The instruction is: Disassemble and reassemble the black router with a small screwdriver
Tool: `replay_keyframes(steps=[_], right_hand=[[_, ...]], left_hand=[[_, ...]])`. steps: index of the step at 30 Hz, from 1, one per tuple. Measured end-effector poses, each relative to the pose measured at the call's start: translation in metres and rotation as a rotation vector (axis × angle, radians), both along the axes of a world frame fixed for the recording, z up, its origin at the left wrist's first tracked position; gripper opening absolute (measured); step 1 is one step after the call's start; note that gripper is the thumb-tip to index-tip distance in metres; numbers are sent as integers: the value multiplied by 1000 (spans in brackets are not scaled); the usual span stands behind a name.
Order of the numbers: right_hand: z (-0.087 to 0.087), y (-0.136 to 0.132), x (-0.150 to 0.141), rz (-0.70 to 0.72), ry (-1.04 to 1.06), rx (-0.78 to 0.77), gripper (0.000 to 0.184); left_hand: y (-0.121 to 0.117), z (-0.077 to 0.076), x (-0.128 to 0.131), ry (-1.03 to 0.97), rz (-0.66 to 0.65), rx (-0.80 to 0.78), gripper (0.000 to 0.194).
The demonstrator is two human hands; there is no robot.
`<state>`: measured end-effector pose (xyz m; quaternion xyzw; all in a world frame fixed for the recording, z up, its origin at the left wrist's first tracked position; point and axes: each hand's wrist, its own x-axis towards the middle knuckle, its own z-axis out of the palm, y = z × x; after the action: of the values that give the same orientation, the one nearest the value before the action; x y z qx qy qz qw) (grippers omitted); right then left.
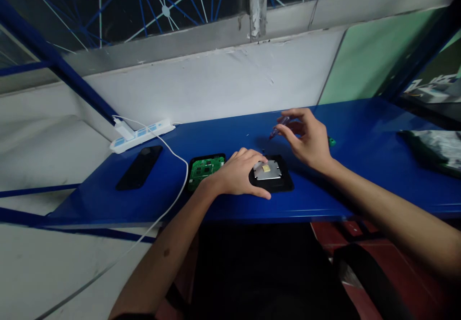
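Note:
My left hand (239, 172) lies over the left side of a black plastic cover (286, 181), thumb and fingers spread apart. One fingertip rests at the edge of the silvery metal plate (275, 171) on that cover. A small yellowish square pad (265, 168) sits on the plate. Raised above the table, my right hand (309, 137) pinches a slim, translucent purple object (279, 127), tilted downward; its exact kind is unclear. Beside my left wrist is a black housing with a green circuit board (206, 168), partly covered by the hand.
A black phone (139, 167) lies at the left, below a white power strip (142, 136) with a charger. A white cable (176, 154) crosses the blue table (230, 135). Behind my right hand shows a green object (332, 141). A plastic bag (437, 149) lies far right.

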<state>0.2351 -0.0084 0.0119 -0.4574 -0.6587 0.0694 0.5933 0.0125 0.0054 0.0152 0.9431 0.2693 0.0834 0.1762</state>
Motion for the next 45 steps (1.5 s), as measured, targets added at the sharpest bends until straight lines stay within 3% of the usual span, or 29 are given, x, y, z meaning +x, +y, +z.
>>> replay_keyframes(steps=[12,18,25,36,45], right_hand=[[0,0,0,-16,-58,-25,27],[-2,8,10,21,89,-17,30],[10,14,29,72,189,-48,26],[-8,-4,33,120,362,-196,27],[-6,-8,28,145,350,-280,28]], left_hand=[[-1,0,0,-7,-2,-3,84],[0,1,0,10,-6,-27,82],[0,0,-2,19,-20,-19,84],[-7,4,-2,25,-15,44,81],[-15,6,4,-89,-115,176,52]])
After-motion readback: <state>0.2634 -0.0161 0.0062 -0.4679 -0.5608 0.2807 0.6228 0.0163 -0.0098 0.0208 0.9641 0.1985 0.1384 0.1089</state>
